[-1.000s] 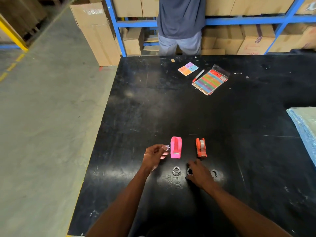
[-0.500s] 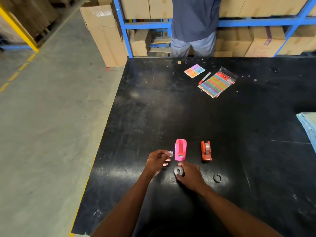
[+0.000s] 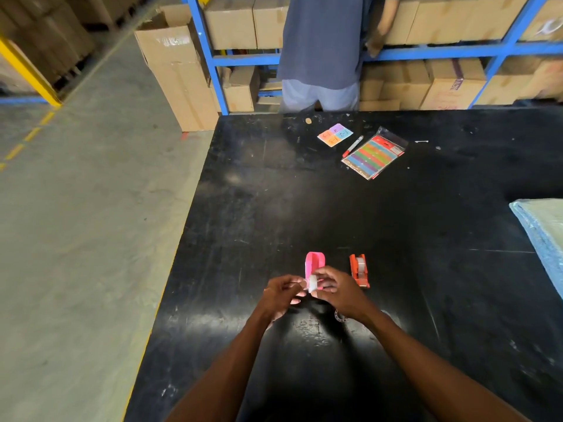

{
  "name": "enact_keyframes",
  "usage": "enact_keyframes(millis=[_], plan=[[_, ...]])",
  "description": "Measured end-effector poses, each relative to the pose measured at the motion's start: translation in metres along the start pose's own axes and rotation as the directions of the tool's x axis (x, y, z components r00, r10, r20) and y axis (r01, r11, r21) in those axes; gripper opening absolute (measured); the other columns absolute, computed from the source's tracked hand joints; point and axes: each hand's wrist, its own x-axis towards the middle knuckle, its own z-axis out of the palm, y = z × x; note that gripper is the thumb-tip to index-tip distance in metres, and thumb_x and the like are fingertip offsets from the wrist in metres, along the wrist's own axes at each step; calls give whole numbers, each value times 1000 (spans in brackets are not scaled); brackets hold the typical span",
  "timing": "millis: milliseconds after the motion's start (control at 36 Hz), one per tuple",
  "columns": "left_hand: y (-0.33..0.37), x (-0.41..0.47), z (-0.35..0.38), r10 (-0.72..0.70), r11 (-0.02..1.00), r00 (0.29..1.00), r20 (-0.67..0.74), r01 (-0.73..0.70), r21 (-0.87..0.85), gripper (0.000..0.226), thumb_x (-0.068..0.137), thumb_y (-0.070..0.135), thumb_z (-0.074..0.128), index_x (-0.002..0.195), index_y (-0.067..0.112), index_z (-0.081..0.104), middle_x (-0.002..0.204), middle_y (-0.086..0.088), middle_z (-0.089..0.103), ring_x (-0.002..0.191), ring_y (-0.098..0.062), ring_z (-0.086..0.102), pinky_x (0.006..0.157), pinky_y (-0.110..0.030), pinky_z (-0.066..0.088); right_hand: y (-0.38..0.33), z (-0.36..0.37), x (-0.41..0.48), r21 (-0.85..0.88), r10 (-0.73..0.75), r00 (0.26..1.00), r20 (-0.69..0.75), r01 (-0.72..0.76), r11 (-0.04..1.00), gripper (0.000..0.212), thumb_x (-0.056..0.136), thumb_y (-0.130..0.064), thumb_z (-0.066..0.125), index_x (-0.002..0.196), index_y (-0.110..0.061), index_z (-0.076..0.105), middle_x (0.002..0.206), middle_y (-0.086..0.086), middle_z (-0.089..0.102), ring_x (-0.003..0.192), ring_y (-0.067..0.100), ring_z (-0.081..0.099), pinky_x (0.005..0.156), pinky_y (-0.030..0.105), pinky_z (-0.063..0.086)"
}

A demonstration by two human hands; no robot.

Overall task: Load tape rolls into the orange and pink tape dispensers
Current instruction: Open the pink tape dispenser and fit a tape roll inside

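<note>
A pink tape dispenser stands on the black table, its near end hidden by my hands. To its right stands an orange tape dispenser with a tape roll in it. My right hand holds a small white tape roll upright just in front of the pink dispenser. My left hand pinches a small clear hub against the roll's left side. Another roll lies flat on the table, partly hidden under my right wrist.
At the far side lie coloured sticky notes, a red pen and a packet of coloured labels. A blue plastic-wrapped sheet lies at the right edge. A person stands behind the table at blue shelving with cardboard boxes.
My right hand picked a tape roll up off the table and raised it to the pink dispenser. My left hand moved right with the clear hub and met the roll.
</note>
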Motion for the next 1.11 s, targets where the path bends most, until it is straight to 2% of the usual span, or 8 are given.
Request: enact_keyframes(millis=[111, 333, 472, 611, 722, 917, 1056, 1111], plan=[[1, 1, -1, 3, 1000, 1000, 6, -3, 17, 16, 94, 11, 63, 107, 3, 69, 85, -6, 72, 74, -11, 69, 72, -21, 58, -2, 0, 1, -28, -20, 1000, 9, 21, 999, 45, 77, -11, 82, 118, -22, 66, 112, -7, 72, 96, 4, 71, 87, 21, 56], [0, 5, -6, 26, 997, 999, 28, -28, 67, 14, 92, 7, 65, 103, 1, 73, 84, -12, 73, 74, -14, 71, 76, -20, 59, -2, -1, 2, -31, -20, 1000, 18, 20, 999, 44, 77, -11, 82, 118, -19, 68, 109, -2, 75, 96, 5, 72, 89, 23, 57], [-3, 11, -8, 15, 996, 1000, 27, -17, 86, 14, 89, 6, 69, 101, 1, 76, 94, -20, 75, 84, -22, 72, 82, -27, 60, -3, -2, -1, -46, -12, 1000, 24, 13, 999, 43, 79, -14, 81, 120, -18, 67, 111, -3, 74, 97, 4, 72, 87, 19, 55], [-3, 17, -7, 4, 996, 999, 45, -8, 86, 10, 86, 7, 73, 93, 8, 79, 93, -20, 77, 81, -20, 72, 86, -33, 60, -4, -4, -2, -46, 7, 1000, 19, -6, 999, 41, 78, -15, 80, 117, -18, 69, 109, -3, 75, 98, 5, 72, 88, 22, 56], [-2, 20, -5, -5, 996, 998, 65, -1, 94, 12, 86, 9, 74, 95, 3, 78, 87, -16, 77, 74, -14, 71, 75, -24, 58, -3, -6, -1, -43, 21, 1000, 6, -21, 999, 39, 77, -11, 81, 114, -16, 70, 106, -2, 75, 95, 5, 72, 87, 22, 56], [-2, 29, -2, 0, 994, 996, 87, -9, 107, 19, 85, 15, 76, 99, 2, 78, 94, -21, 77, 69, -12, 68, 74, -24, 57, -2, -16, 5, -59, 31, 999, 41, -29, 998, 34, 75, -16, 80, 107, -17, 69, 102, -1, 76, 94, 10, 73, 88, 32, 58], [1, 43, 4, -9, 989, 999, 42, 2, 148, 23, 86, 21, 75, 105, 8, 77, 88, -9, 77, 65, -11, 65, 64, -18, 53, -4, -24, 22, -108, 42, 997, 71, -34, 994, 40, 77, -17, 79, 113, -23, 63, 105, -3, 74, 97, 8, 72, 90, 35, 60], [2, 50, 5, -13, 989, 1000, 20, 10, 146, 19, 88, 19, 72, 103, 8, 77, 82, -7, 72, 63, -11, 57, 60, -19, 47, -6, -27, 31, -136, 47, 997, 68, -37, 990, 40, 76, -17, 78, 113, -23, 64, 104, -3, 74, 97, 9, 72, 90, 38, 60]])
